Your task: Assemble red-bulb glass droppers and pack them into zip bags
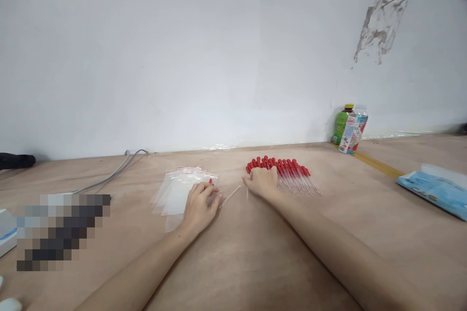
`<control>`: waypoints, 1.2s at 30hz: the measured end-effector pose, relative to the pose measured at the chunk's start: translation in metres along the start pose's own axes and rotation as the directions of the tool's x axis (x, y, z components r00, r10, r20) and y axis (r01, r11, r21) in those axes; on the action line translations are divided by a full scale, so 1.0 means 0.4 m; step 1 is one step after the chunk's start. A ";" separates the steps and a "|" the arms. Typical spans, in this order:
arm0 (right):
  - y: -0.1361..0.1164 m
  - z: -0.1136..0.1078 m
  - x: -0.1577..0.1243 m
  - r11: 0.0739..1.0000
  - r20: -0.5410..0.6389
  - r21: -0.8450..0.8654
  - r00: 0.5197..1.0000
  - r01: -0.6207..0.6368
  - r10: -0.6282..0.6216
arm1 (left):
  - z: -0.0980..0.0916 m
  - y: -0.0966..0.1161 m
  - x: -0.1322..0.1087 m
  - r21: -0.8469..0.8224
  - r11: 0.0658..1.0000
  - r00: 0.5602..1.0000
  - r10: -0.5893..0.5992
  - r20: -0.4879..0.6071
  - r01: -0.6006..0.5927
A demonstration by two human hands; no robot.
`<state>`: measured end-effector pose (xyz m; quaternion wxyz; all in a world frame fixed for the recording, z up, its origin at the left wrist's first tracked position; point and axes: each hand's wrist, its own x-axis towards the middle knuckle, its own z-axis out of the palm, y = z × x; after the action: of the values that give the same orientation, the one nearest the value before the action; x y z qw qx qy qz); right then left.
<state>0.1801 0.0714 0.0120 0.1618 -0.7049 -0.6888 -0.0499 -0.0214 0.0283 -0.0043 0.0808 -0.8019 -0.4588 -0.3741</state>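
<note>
A stack of clear zip bags (175,189) lies fanned on the wooden table (255,262). My left hand (200,206) rests on the stack's right edge with fingers curled, pinching a glass dropper (230,197) whose thin tip points right. A pile of glass droppers with red rubber bulbs (288,172) lies to the right. My right hand (261,182) sits on the pile's left end, fingers bent down over the droppers; what they grip is hidden.
Two drink bottles (349,129) stand against the white wall at the back right. A blue-and-white pack (436,189) lies at the right edge. A grey cable (113,172) runs along the back left. A white box corner (6,233) sits at the far left.
</note>
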 end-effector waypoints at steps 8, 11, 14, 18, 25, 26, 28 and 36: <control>-0.035 0.001 -0.036 0.997 0.040 -0.028 0.997 0.070 -0.069 | -0.005 -0.063 0.017 0.085 0.974 0.978 -0.208 -0.008 0.208; -0.041 0.013 -0.039 0.996 0.029 -0.028 0.996 0.081 -0.080 | -0.004 -0.059 0.024 0.119 0.969 0.975 -0.221 0.037 0.215; -0.047 0.018 -0.041 0.996 0.001 -0.022 0.997 0.082 -0.082 | -0.003 -0.051 0.036 0.188 0.959 0.970 -0.230 0.073 0.213; -0.040 0.003 -0.058 0.996 -0.099 -0.008 0.991 0.088 -0.088 | 0.004 -0.059 0.052 0.252 0.941 0.961 -0.256 0.102 0.224; 0.050 -0.001 -0.137 0.924 -0.323 0.120 0.894 0.363 -0.310 | -0.009 -0.027 0.039 0.153 0.980 0.988 -0.136 0.069 0.124; 0.066 0.000 -0.149 0.900 -0.341 0.133 0.872 0.416 -0.353 | -0.013 -0.013 0.031 0.115 0.990 0.993 -0.089 0.074 0.080; 0.093 -0.001 -0.169 0.861 -0.355 0.135 0.835 0.490 -0.420 | -0.018 0.014 0.016 0.050 0.999 0.993 -0.013 0.120 0.007; 0.115 -0.004 -0.186 0.838 -0.356 0.144 0.818 0.526 -0.452 | -0.001 0.038 -0.003 -0.053 0.998 0.952 -0.001 0.306 0.018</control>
<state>0.2221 0.0000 -0.0155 0.3308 -0.4619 -0.8146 -0.1171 -0.0096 0.0186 -0.0017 -0.0154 -0.8499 -0.4591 -0.2582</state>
